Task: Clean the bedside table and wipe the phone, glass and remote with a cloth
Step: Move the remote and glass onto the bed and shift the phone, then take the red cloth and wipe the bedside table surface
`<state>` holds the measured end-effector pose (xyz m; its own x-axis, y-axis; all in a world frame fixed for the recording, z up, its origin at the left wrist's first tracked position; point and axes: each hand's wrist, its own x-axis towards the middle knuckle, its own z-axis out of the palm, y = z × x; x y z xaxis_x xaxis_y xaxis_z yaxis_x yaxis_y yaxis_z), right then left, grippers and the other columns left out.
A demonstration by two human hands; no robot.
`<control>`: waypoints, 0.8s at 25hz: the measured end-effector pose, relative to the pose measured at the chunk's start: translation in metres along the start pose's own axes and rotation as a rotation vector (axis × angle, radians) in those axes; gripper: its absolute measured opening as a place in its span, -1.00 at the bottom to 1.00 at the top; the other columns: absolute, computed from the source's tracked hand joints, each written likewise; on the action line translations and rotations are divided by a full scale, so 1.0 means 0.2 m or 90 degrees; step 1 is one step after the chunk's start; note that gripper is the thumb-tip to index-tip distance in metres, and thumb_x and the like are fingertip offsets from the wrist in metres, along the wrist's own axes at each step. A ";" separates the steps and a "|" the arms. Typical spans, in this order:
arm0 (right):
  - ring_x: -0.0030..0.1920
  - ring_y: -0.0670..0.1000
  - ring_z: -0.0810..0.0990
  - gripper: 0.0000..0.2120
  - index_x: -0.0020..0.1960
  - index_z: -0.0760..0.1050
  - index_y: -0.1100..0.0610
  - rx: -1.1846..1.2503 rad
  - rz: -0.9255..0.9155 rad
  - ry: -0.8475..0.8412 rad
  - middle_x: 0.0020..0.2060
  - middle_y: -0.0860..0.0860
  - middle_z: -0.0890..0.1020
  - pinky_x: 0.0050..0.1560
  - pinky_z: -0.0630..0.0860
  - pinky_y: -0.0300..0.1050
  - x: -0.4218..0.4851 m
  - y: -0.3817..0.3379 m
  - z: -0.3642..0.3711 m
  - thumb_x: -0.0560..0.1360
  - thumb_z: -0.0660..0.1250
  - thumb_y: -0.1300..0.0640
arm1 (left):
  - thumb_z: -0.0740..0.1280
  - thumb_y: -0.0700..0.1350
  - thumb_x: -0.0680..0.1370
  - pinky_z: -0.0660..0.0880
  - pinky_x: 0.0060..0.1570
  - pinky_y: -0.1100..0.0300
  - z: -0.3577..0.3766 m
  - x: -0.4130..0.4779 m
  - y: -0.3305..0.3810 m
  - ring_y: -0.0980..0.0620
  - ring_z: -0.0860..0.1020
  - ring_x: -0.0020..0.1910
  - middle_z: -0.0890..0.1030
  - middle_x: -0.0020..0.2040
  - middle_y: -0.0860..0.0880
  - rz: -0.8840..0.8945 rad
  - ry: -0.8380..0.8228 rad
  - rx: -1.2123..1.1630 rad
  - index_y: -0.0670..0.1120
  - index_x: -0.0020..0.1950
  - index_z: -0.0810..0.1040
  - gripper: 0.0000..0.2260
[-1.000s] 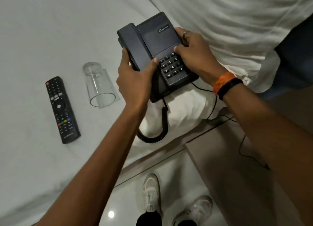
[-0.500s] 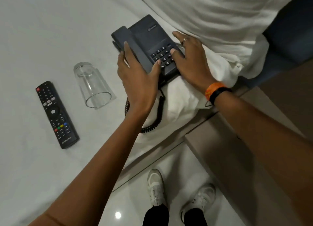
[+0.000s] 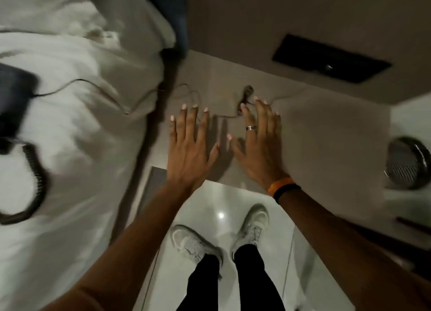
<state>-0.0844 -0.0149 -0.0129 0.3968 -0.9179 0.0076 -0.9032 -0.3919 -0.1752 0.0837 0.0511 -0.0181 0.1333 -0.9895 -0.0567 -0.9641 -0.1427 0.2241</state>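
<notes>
The dark phone (image 3: 14, 100) lies on the white bed (image 3: 77, 147) at the far left, cut off by the frame edge, with its coiled cord (image 3: 35, 189) curling below it. A thin cable (image 3: 98, 89) runs from it across the sheet to the beige bedside table (image 3: 314, 142). My left hand (image 3: 191, 147) and my right hand (image 3: 258, 145) hover flat over the table top, fingers spread, holding nothing. The glass, the remote and a cloth are out of view.
A dark rectangular panel (image 3: 331, 58) sits on the wall behind the table. A round metal mesh bin (image 3: 408, 163) stands at the right edge. My white shoes (image 3: 221, 233) stand on the glossy floor in front of the table. Pillows (image 3: 81, 19) lie top left.
Both hands let go of the phone, which stays on the bed, and moved right over the bedside table. My view swung right, so the glass and remote left the frame.
</notes>
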 end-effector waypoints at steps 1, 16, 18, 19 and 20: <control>0.64 0.24 0.15 -0.32 0.62 0.20 0.10 -0.017 0.041 -0.016 0.63 0.20 0.19 0.61 0.12 0.32 -0.08 0.11 0.02 0.62 0.15 -0.25 | -0.01 0.30 0.65 -0.07 0.62 -0.22 0.07 0.00 0.06 -0.20 -0.09 0.67 0.00 0.67 -0.23 0.025 -0.025 0.009 -0.11 0.67 -0.08 -0.28; 0.67 0.17 0.04 -0.41 0.63 0.13 0.03 -0.030 0.557 0.095 0.66 0.13 0.09 0.64 0.05 0.27 -2.00 1.19 -0.45 0.68 0.14 -0.15 | 0.12 0.23 0.63 0.07 0.57 -0.28 0.29 -0.79 1.89 -0.25 0.02 0.65 0.15 0.65 -0.22 0.658 -0.135 -0.131 -0.12 0.65 0.14 -0.32; 0.67 0.12 0.05 -0.45 0.64 0.10 0.02 -0.006 0.554 0.073 0.65 0.10 0.12 0.63 0.11 0.25 -2.27 1.23 -0.48 0.70 0.08 -0.11 | 0.14 0.17 0.62 0.14 0.55 -0.25 0.32 -0.93 2.05 -0.25 0.02 0.65 0.19 0.64 -0.21 0.756 -0.164 -0.107 -0.15 0.62 0.21 -0.36; 0.67 0.12 0.08 -0.45 0.65 0.11 0.04 0.007 0.539 0.055 0.65 0.09 0.14 0.62 0.15 0.24 -2.38 1.24 -0.49 0.70 0.05 -0.09 | 0.16 0.15 0.62 0.15 0.56 -0.23 0.34 -0.98 2.12 -0.25 0.02 0.65 0.20 0.64 -0.19 0.801 -0.176 -0.084 -0.15 0.61 0.22 -0.37; 0.66 0.12 0.11 -0.45 0.65 0.12 0.06 0.017 0.520 0.034 0.65 0.10 0.15 0.61 0.18 0.23 -2.46 1.26 -0.48 0.70 0.03 -0.07 | 0.19 0.13 0.62 0.13 0.58 -0.19 0.37 -1.03 2.18 -0.24 0.02 0.65 0.21 0.64 -0.17 0.839 -0.185 -0.067 -0.15 0.61 0.23 -0.37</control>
<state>-0.5240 0.3320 0.0343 -0.3933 -0.9154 -0.0858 -0.8998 0.4024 -0.1686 -0.3809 0.1955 0.0186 -0.9346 -0.3512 0.0568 -0.3121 0.8859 0.3432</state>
